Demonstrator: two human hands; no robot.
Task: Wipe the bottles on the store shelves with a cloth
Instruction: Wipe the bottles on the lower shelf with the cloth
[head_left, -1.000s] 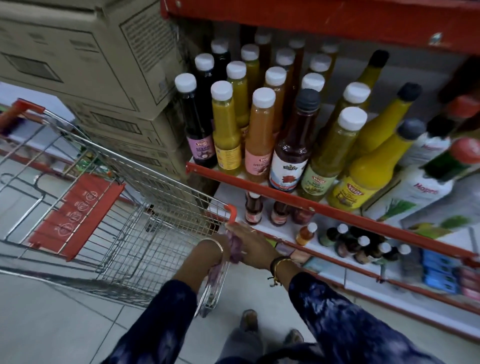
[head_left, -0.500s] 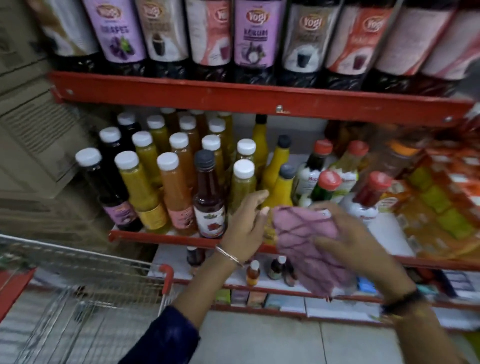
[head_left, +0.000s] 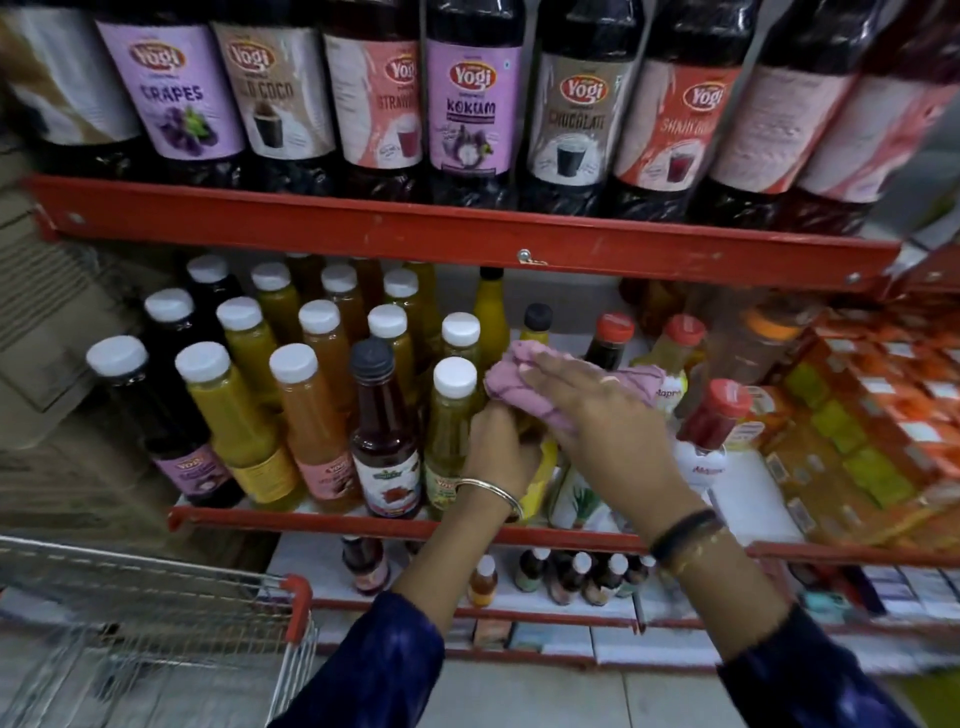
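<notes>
My right hand (head_left: 597, 421) presses a pink cloth (head_left: 511, 376) over the top of a yellow bottle (head_left: 537, 480) at the front of the middle shelf. My left hand (head_left: 498, 452) is wrapped around that bottle's body, just under the cloth. The bottle's cap and neck are hidden by the cloth and both hands. Left of it stand rows of white-capped juice bottles (head_left: 452, 415) and a dark-capped red syrup bottle (head_left: 382, 441). Red-capped bottles (head_left: 714, 415) stand to the right.
Large dark labelled bottles (head_left: 472, 104) fill the upper red shelf (head_left: 467, 234). Small bottles (head_left: 571, 574) sit on the lower shelf. A wire shopping cart (head_left: 156, 623) stands at lower left, cardboard boxes (head_left: 47, 364) at far left, orange packets (head_left: 872, 415) at right.
Both hands left the cart and rose to the middle shelf. The cloth, held in front of the bottles half a second ago, now lies on the yellow bottle, which my left hand has grasped.
</notes>
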